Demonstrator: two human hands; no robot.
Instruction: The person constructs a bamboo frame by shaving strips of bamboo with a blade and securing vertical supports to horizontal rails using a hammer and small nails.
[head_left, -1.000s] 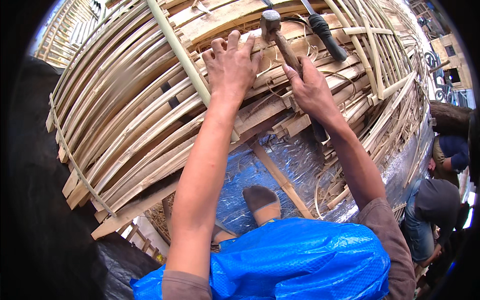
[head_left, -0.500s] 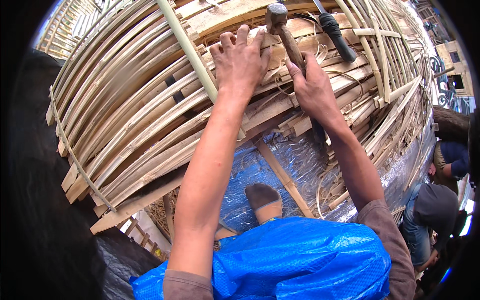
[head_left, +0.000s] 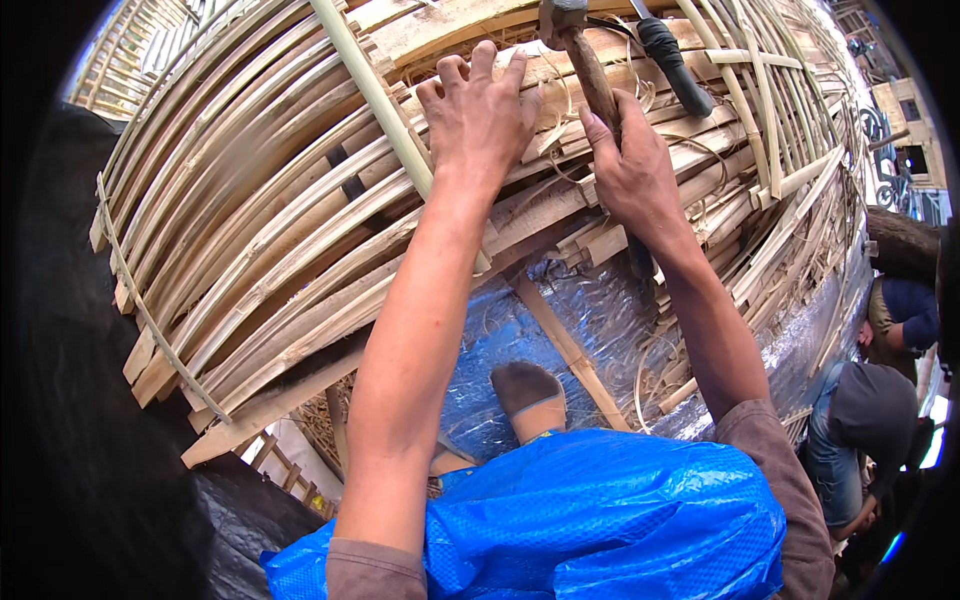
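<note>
My right hand (head_left: 636, 165) is wrapped round the wooden handle of a hammer (head_left: 592, 75), the thumb lying along the handle. The metal head points away from me, close to the top edge of the view. To its left, my left hand (head_left: 478, 125) lies on the bamboo slats (head_left: 555, 78), palm down, with bent fingers spread apart. No held object shows in it, though the undersides of its fingers are hidden. A pale bamboo pole (head_left: 375, 90) crosses the slats just left of that hand.
A dark-handled blade (head_left: 675, 70) lies right of the hammer. A bamboo lattice (head_left: 765, 110) and thin strips are at the right. Blue plastic sheeting (head_left: 600, 510) covers my lap, and a silvery sheet (head_left: 610, 310) lies below. A hooded person (head_left: 865, 430) sits at far right.
The hammer and my right hand have moved slightly up and away from me. My left hand has shifted a little up and left, still on the slats.
</note>
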